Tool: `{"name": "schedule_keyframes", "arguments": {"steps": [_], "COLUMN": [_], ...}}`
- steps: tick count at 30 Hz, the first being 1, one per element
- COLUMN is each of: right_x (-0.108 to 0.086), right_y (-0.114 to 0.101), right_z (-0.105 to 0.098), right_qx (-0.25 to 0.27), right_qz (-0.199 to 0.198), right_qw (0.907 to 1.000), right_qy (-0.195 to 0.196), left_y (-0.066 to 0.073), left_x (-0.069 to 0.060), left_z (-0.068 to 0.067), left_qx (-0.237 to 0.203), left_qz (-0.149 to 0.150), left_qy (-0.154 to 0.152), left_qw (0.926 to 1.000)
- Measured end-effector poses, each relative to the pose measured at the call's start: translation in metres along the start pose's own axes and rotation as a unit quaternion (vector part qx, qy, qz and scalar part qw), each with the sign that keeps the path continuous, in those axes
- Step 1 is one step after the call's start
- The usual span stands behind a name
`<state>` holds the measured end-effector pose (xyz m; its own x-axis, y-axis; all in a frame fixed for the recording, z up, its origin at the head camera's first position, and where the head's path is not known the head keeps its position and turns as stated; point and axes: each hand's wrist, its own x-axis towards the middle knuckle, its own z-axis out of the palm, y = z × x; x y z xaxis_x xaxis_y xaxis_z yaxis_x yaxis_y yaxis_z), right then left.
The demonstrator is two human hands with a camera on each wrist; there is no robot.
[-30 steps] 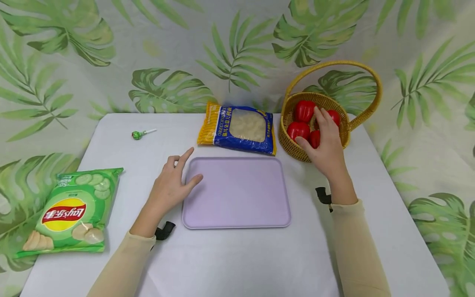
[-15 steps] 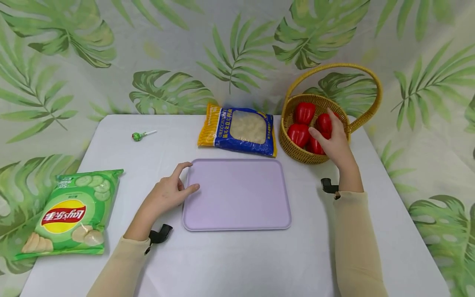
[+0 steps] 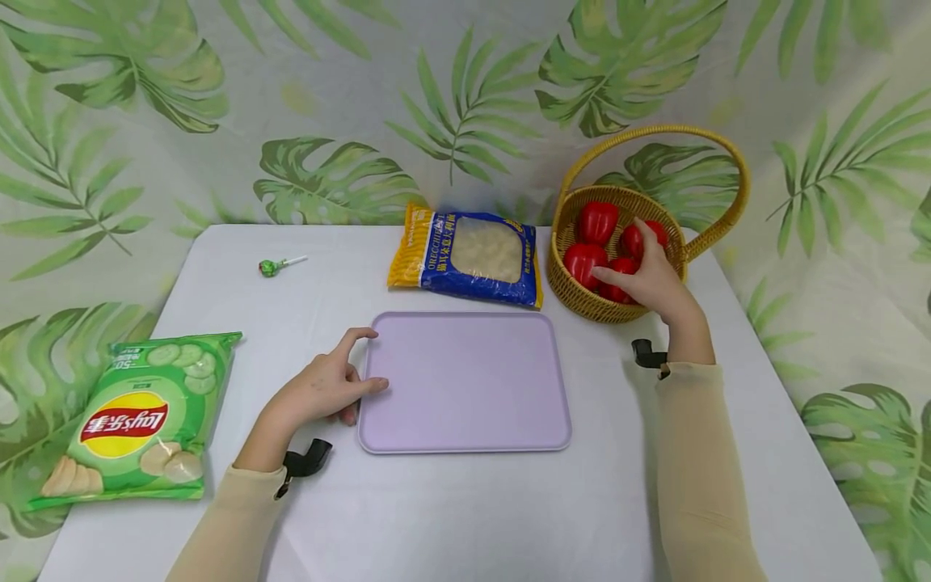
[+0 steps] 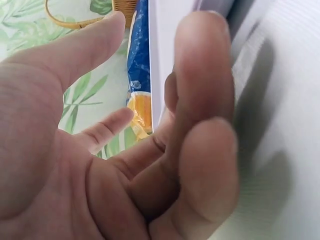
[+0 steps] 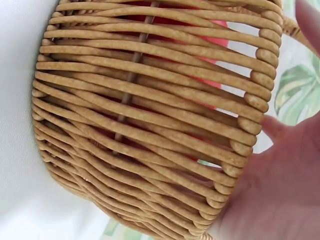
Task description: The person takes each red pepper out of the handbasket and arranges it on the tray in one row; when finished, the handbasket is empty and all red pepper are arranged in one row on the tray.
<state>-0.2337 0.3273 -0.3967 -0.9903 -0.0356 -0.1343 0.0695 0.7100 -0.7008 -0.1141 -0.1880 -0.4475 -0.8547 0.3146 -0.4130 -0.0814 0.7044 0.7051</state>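
In the head view my right hand (image 3: pixel 650 279) reaches over the near right rim of a wicker basket (image 3: pixel 592 309), thumb and index finger spread above several red bell peppers (image 3: pixel 584 264). The right wrist view has the basket's woven side (image 5: pixel 150 105) close up, the palm (image 5: pixel 280 185) beside its rim; the lower fingers are hidden. My left hand (image 3: pixel 320 388) is at the left edge of a lilac tray (image 3: pixel 465 384), its index fingertip and thumb over the rim. Its fingers (image 4: pixel 205 60) are loosely bent in the left wrist view, holding nothing visible.
A blue and yellow pasta bag (image 3: pixel 465 257) lies behind the tray, left of the basket. On the left are a green lollipop (image 3: pixel 271 267) and a green bag of chips (image 3: pixel 138 420). The basket's tall handle (image 3: pixel 672 129) arches above it. A leaf-patterned cloth hangs behind the white table.
My right hand has drawn back toward the basket's near right side and lowered among the peppers. My left hand has slid slightly toward me along the tray's left edge.
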Motion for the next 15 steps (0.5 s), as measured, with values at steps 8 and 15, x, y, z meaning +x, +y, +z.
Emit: {"name": "schedule_keyframes", "arguments": {"steps": [8, 15], "right_x": [-0.0004, 0.0033], "right_y": [0.0005, 0.0024], "right_z": [0.0009, 0.0014], "right_qx": [0.003, -0.033], "right_qz": [-0.004, -0.013], "right_qw": [0.9999, 0.9992], "right_qy": [-0.011, -0.019], "left_y": [0.0017, 0.0016], "left_x": [-0.0002, -0.0002], "left_z": [-0.0007, -0.0001], "left_qx": [-0.003, -0.009], "left_qz": [-0.005, 0.0], "left_qy": [-0.006, -0.006], "left_qw": [1.0, 0.9999]}}
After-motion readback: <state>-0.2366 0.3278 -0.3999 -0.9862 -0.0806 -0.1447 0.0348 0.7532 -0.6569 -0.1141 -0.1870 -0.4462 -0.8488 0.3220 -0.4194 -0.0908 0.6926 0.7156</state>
